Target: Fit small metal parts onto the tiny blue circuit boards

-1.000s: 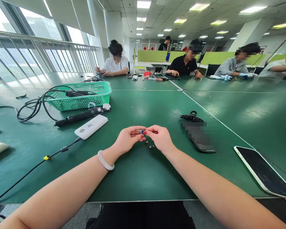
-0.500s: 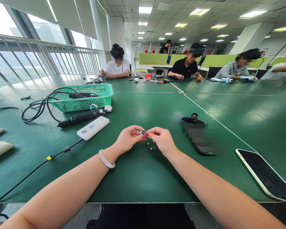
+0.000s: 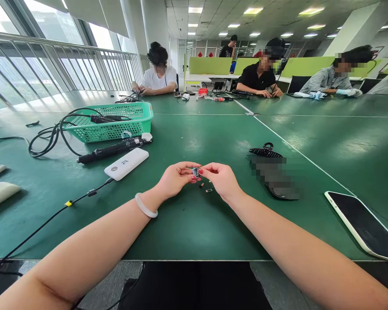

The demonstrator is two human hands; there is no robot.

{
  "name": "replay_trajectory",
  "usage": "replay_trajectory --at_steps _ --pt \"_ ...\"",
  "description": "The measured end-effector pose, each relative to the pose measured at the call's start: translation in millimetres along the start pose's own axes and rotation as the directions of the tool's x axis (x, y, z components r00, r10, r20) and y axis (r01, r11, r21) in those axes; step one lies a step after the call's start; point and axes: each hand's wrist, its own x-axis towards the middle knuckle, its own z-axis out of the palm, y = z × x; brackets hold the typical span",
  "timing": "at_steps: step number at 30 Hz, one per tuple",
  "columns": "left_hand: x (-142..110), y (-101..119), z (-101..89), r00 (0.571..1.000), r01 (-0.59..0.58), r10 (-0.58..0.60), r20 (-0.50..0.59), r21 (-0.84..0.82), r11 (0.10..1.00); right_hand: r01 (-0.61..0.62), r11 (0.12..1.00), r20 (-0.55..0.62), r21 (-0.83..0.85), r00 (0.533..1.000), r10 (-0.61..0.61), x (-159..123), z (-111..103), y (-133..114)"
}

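Observation:
Between my two hands, over the green table (image 3: 181, 228), is a small blue-grey part (image 3: 195, 172) with dark detail; its kind is too small to make out. My left hand (image 3: 176, 178) pinches it from the left between thumb and fingers. From the right, the closed fingertips of my right hand (image 3: 221, 181) touch its edge; whether they hold another piece is hidden. Just below the fingers lie a tiny white-rimmed rectangular piece (image 3: 208, 190) and a small reddish bit (image 3: 201, 185).
A green basket (image 3: 116, 133) with cables stands at the left, a black electric screwdriver (image 3: 113, 150) before it. Nearer lies a white power bank (image 3: 126, 164) with a cable. At the right are a black hair clip (image 3: 265, 150) and a phone (image 3: 365, 224). Several people sit across the table.
The view has tilted down slightly, so the scene sits higher. The small part has turned between my fingers and shows more of its face. Both hands keep their pinch.

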Motion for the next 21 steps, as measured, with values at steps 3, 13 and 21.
replay_trajectory --at_steps 3,13,21 --pt "0.4 -1.8 -0.8 1.0 -0.007 0.007 0.003 0.005 1.0 0.004 1.0 -0.004 -0.022 1.0 -0.004 0.2 -0.5 -0.7" --pt "0.5 -4.1 -1.2 1.0 -0.003 0.003 0.024 -0.018 1.0 0.03 0.997 -0.011 -0.069 0.999 -0.031 -3.4 0.9 -6.6" --pt "0.7 -5.4 -2.6 0.999 -0.023 0.023 0.027 0.01 1.0 0.052 0.996 0.004 -0.075 0.999 -0.052 -4.7 -0.7 -3.5"
